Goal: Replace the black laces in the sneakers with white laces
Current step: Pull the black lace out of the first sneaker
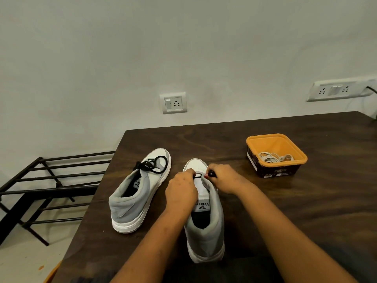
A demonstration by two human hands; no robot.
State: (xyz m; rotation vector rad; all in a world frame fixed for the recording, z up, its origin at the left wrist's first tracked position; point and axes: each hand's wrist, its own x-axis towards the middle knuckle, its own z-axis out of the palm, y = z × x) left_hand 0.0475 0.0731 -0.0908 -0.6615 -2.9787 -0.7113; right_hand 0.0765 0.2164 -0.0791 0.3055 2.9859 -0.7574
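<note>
Your forearms are stretching in from the bottom edge over the dark wooden table [306, 211], and both hands are meeting at the front of the near sneaker [206, 231], the grey one with the white toe that's sitting heel toward you. Your left hand [180, 190] is curling its fingers down on the left side of the lacing, pinching the black lace [197, 176] where a single strand is crossing the tongue. Your right hand [224, 178] is pinching the other end of that same lace between thumb and fingertips, just off the right eyelets.

Off to the left, the second sneaker [134, 199] is lying angled away, apart from the first, with its own loose lace [155, 165] bunching in loops over the toe end. As for the white laces [273, 157], they're sitting in a tangle inside the orange tub [275, 139] at the right, well apart from both shoes. Past the table's left edge, a black metal rack [51, 180] is standing on the floor by the wall.
</note>
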